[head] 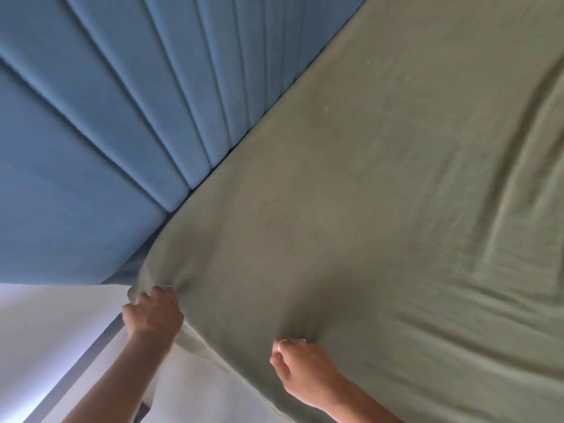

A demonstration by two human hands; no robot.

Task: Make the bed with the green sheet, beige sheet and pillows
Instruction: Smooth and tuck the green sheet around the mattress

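Note:
The green sheet [381, 209] covers the mattress from the headboard down to the near corner, with long wrinkles on its right side. My left hand [152, 312] grips a bunch of the green sheet at the mattress corner beside the headboard. My right hand [300, 370] pinches the sheet's edge further along the bed's side, and the cloth puckers at its fingertips. The beige sheet and the pillows are out of view.
A blue padded headboard [100, 132] with vertical channels fills the upper left. White fabric of the mattress side or base [195, 389] shows below the sheet's edge. A dark strip [88, 355] runs diagonally at the lower left beside a pale surface.

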